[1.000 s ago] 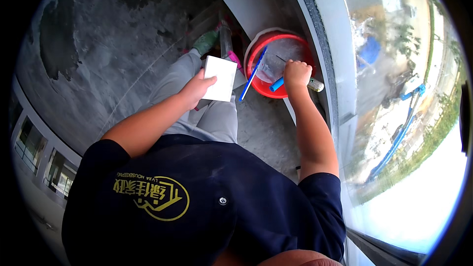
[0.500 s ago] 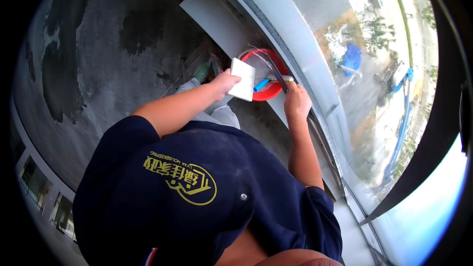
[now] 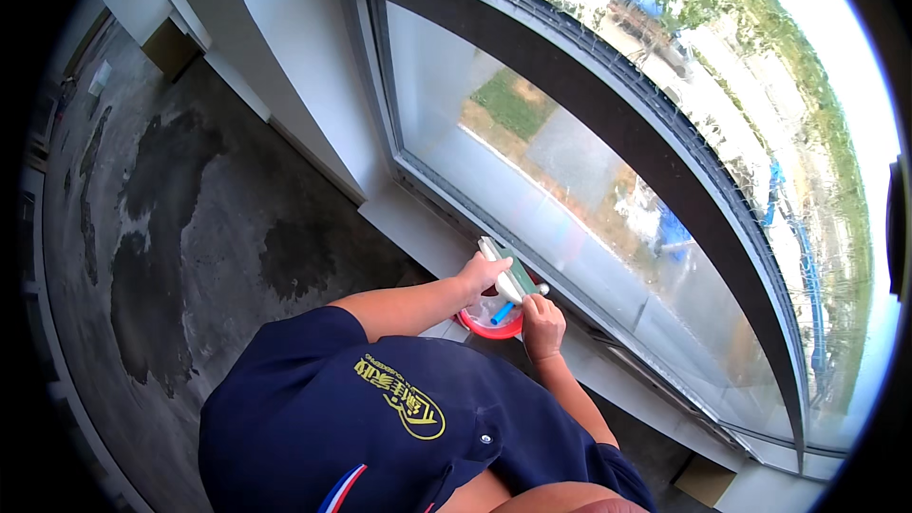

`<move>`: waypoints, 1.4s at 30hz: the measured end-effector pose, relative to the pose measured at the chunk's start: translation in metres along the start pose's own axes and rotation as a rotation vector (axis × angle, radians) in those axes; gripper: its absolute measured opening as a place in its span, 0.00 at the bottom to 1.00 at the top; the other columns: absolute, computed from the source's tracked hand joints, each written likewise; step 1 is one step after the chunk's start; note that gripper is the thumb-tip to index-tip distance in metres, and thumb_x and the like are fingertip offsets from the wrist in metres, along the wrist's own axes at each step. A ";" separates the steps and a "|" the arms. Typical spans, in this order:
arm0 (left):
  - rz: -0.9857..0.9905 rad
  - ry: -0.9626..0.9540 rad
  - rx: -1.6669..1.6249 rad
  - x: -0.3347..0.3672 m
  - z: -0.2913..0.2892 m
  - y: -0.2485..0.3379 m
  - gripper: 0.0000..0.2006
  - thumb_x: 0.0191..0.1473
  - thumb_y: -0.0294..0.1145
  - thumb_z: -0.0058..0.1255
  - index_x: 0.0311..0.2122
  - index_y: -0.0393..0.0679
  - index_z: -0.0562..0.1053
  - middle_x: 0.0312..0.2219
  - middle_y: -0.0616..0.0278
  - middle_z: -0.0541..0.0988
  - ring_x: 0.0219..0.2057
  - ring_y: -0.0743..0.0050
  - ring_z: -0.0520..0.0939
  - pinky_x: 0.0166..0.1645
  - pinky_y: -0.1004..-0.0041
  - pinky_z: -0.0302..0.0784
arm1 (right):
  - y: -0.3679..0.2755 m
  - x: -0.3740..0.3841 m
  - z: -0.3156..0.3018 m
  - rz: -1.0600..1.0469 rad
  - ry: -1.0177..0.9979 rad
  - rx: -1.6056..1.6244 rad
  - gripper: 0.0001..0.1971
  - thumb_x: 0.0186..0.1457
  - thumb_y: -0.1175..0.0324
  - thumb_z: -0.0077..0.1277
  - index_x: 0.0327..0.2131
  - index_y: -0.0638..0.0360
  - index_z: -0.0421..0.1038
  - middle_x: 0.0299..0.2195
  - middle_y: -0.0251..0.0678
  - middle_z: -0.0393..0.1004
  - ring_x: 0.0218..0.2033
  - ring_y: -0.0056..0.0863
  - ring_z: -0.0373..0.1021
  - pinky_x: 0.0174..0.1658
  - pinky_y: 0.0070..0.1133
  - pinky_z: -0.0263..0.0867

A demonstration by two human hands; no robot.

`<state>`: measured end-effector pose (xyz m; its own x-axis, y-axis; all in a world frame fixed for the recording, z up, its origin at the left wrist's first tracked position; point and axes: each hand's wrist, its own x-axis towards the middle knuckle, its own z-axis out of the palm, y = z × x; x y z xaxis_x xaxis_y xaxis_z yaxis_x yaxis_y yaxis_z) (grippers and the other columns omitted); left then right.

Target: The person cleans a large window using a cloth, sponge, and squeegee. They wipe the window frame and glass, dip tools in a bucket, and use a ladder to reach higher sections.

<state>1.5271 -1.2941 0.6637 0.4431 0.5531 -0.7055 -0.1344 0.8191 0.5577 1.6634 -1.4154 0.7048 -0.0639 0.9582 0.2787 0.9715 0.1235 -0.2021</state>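
Over the bucket, my left hand (image 3: 483,273) grips a white-and-green flat block (image 3: 503,273), tilted so that its white side and green face both show. My right hand (image 3: 543,325) is closed at the bucket's window side, just below the block's lower end. A small pale rounded end (image 3: 542,290) shows by its fingers; what they hold is mostly hidden. Beneath the block stands a red bucket (image 3: 491,332), partly covered by my hands. A blue handle (image 3: 503,313) sticks up inside it.
A large framed window (image 3: 570,218) runs along my right, with a pale sill (image 3: 418,233) below it. Dark, wet-looking patches mark the concrete floor (image 3: 242,313) at left. A white wall column (image 3: 285,66) rises at the far end. A brown box (image 3: 171,49) stands far left.
My view has swung up toward the window, so hands and bucket sit lower in it. The block has turned from its flat white face to show green, and my hands are closer together.
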 end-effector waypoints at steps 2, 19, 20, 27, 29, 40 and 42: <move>0.071 0.090 0.105 0.007 -0.001 -0.006 0.19 0.48 0.28 0.51 0.46 0.36 0.63 0.38 0.52 0.73 0.37 0.64 0.78 0.39 0.67 0.76 | 0.001 0.001 -0.001 -0.018 0.031 -0.005 0.07 0.42 0.73 0.50 0.29 0.55 0.68 0.29 0.31 0.71 0.29 0.31 0.70 0.30 0.26 0.65; 1.270 -0.422 1.237 -0.052 0.043 0.086 0.10 0.47 0.26 0.48 0.37 0.40 0.69 0.28 0.47 0.74 0.32 0.44 0.74 0.36 0.59 0.70 | 0.060 0.013 -0.042 0.520 0.229 0.652 0.44 0.36 0.70 0.65 0.58 0.50 0.52 0.52 0.45 0.63 0.52 0.41 0.63 0.54 0.29 0.61; 1.255 -0.463 1.278 -0.053 0.050 0.090 0.10 0.48 0.26 0.48 0.38 0.39 0.70 0.29 0.48 0.74 0.33 0.44 0.74 0.37 0.60 0.70 | 0.068 0.009 -0.037 0.454 0.261 0.679 0.35 0.40 0.71 0.62 0.54 0.50 0.60 0.46 0.42 0.70 0.47 0.37 0.69 0.49 0.27 0.65; 1.163 -0.477 1.288 -0.043 0.085 0.096 0.09 0.50 0.27 0.47 0.38 0.40 0.68 0.29 0.47 0.75 0.33 0.42 0.74 0.36 0.58 0.70 | 0.081 -0.027 -0.035 0.618 0.290 0.758 0.12 0.46 0.69 0.59 0.37 0.55 0.74 0.36 0.37 0.76 0.37 0.31 0.72 0.42 0.23 0.66; 1.029 -0.301 1.298 -0.039 0.086 0.090 0.10 0.52 0.29 0.46 0.40 0.40 0.68 0.30 0.46 0.75 0.34 0.41 0.75 0.37 0.58 0.70 | 0.095 -0.051 -0.038 0.816 0.296 0.708 0.13 0.46 0.66 0.58 0.37 0.57 0.74 0.32 0.39 0.76 0.33 0.32 0.73 0.39 0.23 0.66; 0.921 -0.097 1.143 -0.021 0.005 0.078 0.16 0.54 0.32 0.46 0.47 0.38 0.65 0.32 0.45 0.77 0.35 0.52 0.79 0.40 0.66 0.72 | 0.214 -0.266 -0.139 1.611 1.463 0.678 0.22 0.50 0.72 0.52 0.49 0.66 0.60 0.43 0.43 0.69 0.40 0.33 0.69 0.42 0.27 0.66; 0.887 -0.071 1.130 -0.019 -0.004 0.072 0.17 0.54 0.33 0.46 0.47 0.37 0.65 0.33 0.47 0.77 0.36 0.56 0.79 0.41 0.67 0.71 | 0.215 -0.284 -0.156 1.751 1.101 0.657 0.23 0.50 0.69 0.52 0.49 0.67 0.59 0.44 0.46 0.69 0.42 0.38 0.69 0.43 0.28 0.66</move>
<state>1.5053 -1.2447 0.7156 0.6344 0.7709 0.0567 0.3627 -0.3616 0.8589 1.9264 -1.7015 0.7283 0.9158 -0.3010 -0.2658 -0.3329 -0.1986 -0.9218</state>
